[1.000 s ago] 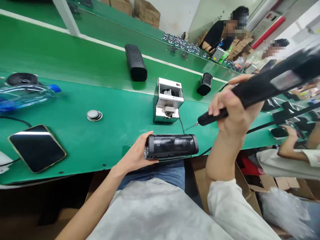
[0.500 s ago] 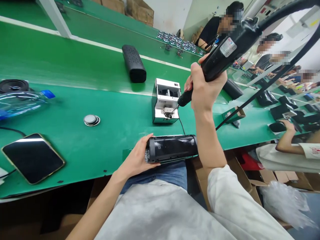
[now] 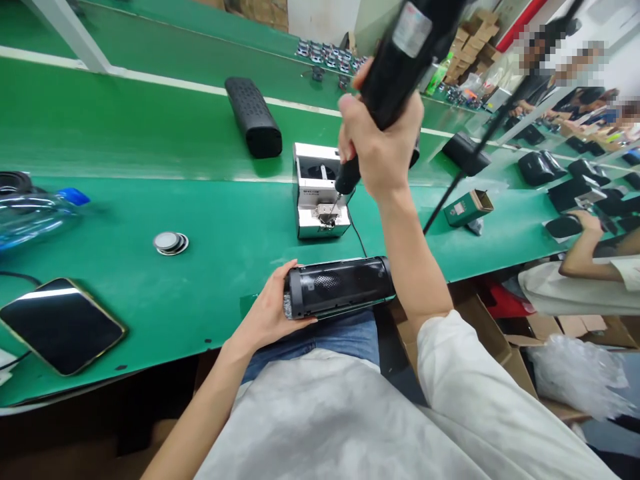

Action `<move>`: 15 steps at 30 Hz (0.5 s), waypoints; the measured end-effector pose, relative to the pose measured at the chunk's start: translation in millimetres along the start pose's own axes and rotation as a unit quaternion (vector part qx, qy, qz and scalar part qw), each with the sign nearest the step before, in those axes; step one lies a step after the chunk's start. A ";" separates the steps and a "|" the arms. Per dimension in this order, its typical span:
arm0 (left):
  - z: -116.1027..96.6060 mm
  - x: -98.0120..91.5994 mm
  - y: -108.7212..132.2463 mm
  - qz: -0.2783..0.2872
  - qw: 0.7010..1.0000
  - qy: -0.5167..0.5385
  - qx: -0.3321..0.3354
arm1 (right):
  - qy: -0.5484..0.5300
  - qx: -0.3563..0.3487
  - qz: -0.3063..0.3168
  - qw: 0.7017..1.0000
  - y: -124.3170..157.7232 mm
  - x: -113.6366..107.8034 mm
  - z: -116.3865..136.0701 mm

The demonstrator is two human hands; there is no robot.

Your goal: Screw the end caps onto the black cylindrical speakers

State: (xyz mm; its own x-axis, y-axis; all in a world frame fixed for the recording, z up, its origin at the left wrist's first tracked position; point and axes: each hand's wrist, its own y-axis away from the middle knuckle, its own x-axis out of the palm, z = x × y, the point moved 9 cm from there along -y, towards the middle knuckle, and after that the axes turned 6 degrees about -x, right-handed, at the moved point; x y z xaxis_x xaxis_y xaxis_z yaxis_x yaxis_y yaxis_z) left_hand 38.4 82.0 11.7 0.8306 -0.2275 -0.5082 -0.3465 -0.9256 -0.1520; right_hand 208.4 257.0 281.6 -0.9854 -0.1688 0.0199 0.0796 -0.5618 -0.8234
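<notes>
My left hand (image 3: 274, 301) grips the left end of a black speaker housing (image 3: 345, 285), which lies lengthwise at the bench's front edge. Wrapped around a black electric screwdriver (image 3: 397, 57), my right hand (image 3: 383, 143) holds it tilted with the bit down. The bit's tip is at the front outlet of a silver screw feeder (image 3: 323, 190); whether a screw sits on it is too small to tell. Behind the feeder, on the left, lies another black speaker (image 3: 254, 119) with a textured surface.
On the left are a phone (image 3: 63, 327), a clear bottle (image 3: 40, 213) and small round discs (image 3: 171, 243). A green box (image 3: 469, 208) stands on the right, beyond the screwdriver's cable. A co-worker's hand (image 3: 587, 221) and several black speakers (image 3: 543, 167) are farther right.
The view has shifted slightly, so most things sit a little differently in the picture. The screwdriver stands more upright, its tip still at the feeder. My left hand keeps hold of the speaker housing.
</notes>
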 end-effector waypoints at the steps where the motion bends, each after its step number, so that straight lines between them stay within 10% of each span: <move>1: 0.8 0.3 0.0 0.001 1.000 -0.001 0.001 | -0.027 0.005 0.066 0.997 -1.4 10.5 -3.2; 5: 10.8 -1.7 -0.3 -0.020 0.999 -0.032 -0.004 | -0.040 -0.009 0.182 0.982 -3.1 35.1 -23.7; 10: 17.7 -2.4 -2.4 -0.041 0.998 -0.039 0.003 | 0.137 -0.019 -0.155 0.978 3.7 -7.6 -30.3; 15: 2.2 -2.3 -1.3 -0.029 0.999 -0.025 0.017 | 0.122 -0.014 -0.127 0.984 18.0 -7.7 -6.9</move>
State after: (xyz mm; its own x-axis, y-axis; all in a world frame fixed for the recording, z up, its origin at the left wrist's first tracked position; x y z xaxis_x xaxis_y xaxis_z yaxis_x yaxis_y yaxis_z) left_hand 36.0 84.4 11.3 0.8275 -0.1579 -0.5388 -0.3142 -0.9255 -0.2115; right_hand 216.4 253.7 262.6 -0.9799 0.1763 0.0929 -0.1748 -0.5368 -0.8254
